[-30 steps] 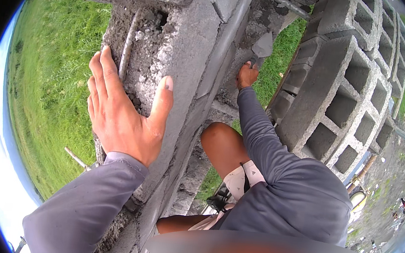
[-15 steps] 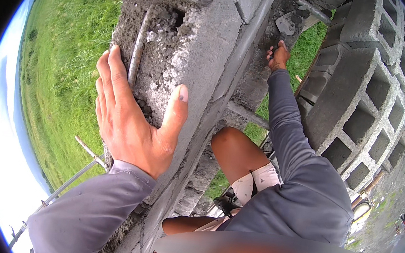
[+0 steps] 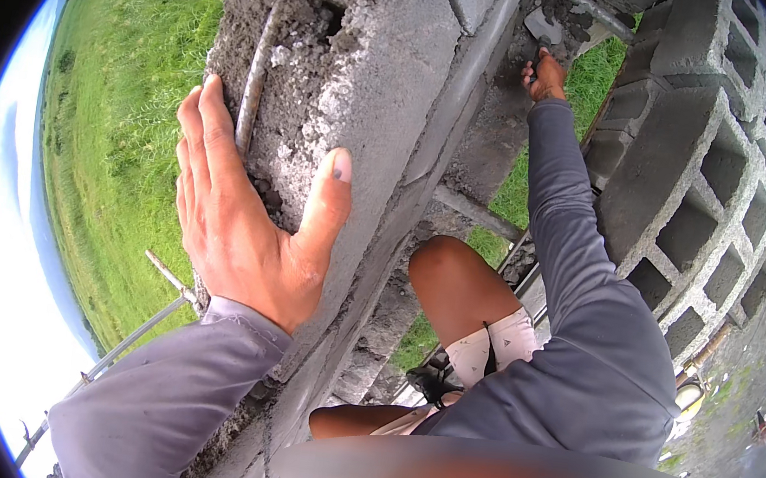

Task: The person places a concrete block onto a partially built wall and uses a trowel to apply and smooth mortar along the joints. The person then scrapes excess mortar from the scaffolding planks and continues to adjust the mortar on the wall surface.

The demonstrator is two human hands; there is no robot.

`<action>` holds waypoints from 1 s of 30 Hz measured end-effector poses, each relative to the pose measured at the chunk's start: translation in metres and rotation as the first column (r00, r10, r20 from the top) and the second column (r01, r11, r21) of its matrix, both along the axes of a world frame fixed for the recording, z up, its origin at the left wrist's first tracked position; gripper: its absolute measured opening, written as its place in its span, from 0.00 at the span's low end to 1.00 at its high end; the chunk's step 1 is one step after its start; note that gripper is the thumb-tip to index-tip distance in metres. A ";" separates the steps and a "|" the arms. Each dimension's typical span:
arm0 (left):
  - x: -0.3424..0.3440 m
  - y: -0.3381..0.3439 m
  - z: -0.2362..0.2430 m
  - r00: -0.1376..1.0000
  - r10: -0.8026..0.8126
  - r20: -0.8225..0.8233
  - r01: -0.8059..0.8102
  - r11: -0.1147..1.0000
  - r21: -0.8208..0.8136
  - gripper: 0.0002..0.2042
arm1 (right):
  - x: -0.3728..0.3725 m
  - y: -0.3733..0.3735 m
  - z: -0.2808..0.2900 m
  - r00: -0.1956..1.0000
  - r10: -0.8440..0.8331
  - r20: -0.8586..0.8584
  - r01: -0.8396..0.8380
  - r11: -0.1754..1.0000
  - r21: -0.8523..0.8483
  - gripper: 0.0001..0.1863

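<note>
Grey concrete wall (image 3: 410, 74) runs up the view, rough core exposed along its top. Hollow blocks (image 3: 648, 164) stacked at right. Narrow mortar-smeared ledge (image 3: 499, 125) between them, crossed at the far end by a bar (image 3: 602, 18). Left hand (image 3: 249, 225) lies flat on the wall top, unmoved, fingers spread, gripping nothing; probably a brace. Right hand (image 3: 547, 77) has shifted farther along the ledge, fingers closed round the trowel (image 3: 543, 26); its blade now sits near the bar, so the work apparently calls for a longer reach.
</note>
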State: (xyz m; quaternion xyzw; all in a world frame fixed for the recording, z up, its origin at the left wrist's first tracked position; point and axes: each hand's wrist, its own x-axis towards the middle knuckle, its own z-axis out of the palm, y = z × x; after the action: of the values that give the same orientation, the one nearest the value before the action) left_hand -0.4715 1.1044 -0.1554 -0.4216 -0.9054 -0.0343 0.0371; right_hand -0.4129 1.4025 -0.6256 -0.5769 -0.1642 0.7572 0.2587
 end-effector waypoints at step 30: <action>-0.001 0.001 0.003 0.999 -0.007 0.047 0.007 1.000 0.008 0.46 | -0.058 0.012 0.002 0.908 -0.367 -0.200 0.326 0.922 -0.211 0.05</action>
State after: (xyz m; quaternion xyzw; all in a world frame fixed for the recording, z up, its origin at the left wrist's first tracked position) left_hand -0.4721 1.1050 -0.1527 -0.4237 -0.9044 -0.0480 0.0173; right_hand -0.4708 1.4144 -0.6235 -0.5231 0.0393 0.7733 0.3560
